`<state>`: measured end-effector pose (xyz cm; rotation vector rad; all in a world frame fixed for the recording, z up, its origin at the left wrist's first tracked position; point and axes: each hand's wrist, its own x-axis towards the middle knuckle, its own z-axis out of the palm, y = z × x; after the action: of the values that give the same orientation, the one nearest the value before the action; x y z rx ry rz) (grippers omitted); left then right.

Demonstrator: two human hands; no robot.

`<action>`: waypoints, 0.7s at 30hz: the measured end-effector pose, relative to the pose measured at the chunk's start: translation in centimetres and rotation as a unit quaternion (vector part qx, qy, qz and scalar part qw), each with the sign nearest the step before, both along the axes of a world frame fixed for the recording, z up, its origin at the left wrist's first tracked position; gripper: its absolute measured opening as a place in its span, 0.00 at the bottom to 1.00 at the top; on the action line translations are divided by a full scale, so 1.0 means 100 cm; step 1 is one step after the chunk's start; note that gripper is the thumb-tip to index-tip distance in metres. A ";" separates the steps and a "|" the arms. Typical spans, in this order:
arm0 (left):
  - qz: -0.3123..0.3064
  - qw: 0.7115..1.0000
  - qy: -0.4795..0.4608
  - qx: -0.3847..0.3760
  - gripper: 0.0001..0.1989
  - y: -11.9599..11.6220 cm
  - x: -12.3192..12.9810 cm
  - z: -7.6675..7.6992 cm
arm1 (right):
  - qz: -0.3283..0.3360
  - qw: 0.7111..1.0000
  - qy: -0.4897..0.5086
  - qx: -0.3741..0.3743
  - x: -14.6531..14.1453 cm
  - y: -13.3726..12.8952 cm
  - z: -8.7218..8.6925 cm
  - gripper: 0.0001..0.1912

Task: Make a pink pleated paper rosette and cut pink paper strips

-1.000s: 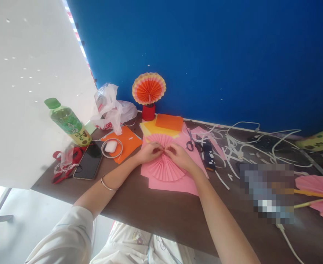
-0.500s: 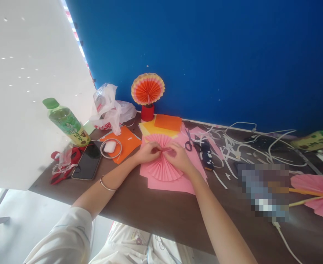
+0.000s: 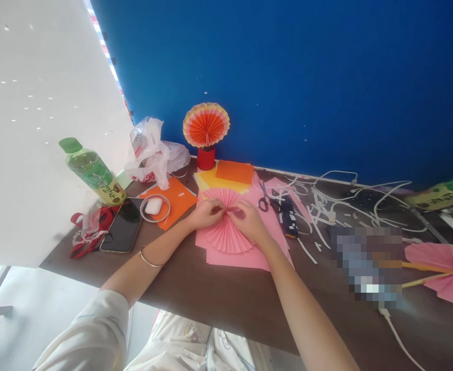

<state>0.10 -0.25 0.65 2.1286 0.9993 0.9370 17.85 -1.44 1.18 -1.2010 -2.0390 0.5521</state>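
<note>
A pink pleated paper fan (image 3: 228, 238), spread into a near-round rosette, lies over flat pink sheets (image 3: 263, 221) on the dark table. My left hand (image 3: 209, 212) pinches its folds at the centre from the left. From the right, my right hand (image 3: 245, 217) grips the same centre between thumb and fingers. The fingertips of both hands almost meet there and hide the middle of the fan. Just behind lie yellow paper (image 3: 222, 181) and a folded orange sheet (image 3: 234, 171). Scissors (image 3: 263, 200) rest right of my right hand.
At the back stands an orange paper rosette (image 3: 206, 126) in a red holder (image 3: 206, 158). Left are a green bottle (image 3: 97, 175), a phone (image 3: 122, 229), a white case (image 3: 154, 206) and a plastic bag (image 3: 149, 149). White cables (image 3: 327, 206) and another pink fan (image 3: 448, 273) lie right.
The view has shifted very slightly. Both hands stay at the fan's centre, and no other movement shows.
</note>
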 end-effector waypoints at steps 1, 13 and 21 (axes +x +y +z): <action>0.004 1.000 0.000 -0.002 0.06 0.000 0.000 0.001 | -0.002 1.000 -0.002 -0.001 -0.001 0.000 0.000 0.03; 0.001 1.000 -0.008 0.003 0.07 -0.003 0.001 0.002 | -0.024 0.998 0.054 -0.030 -0.005 -0.003 0.002 0.05; 0.017 0.999 -0.036 0.007 0.10 0.000 0.000 -0.001 | -0.009 0.999 0.043 -0.018 -0.007 -0.005 0.004 0.07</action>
<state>0.13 -0.25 0.51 2.0799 0.9985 1.0340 17.19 -1.91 1.58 -1.1961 -1.9509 0.6239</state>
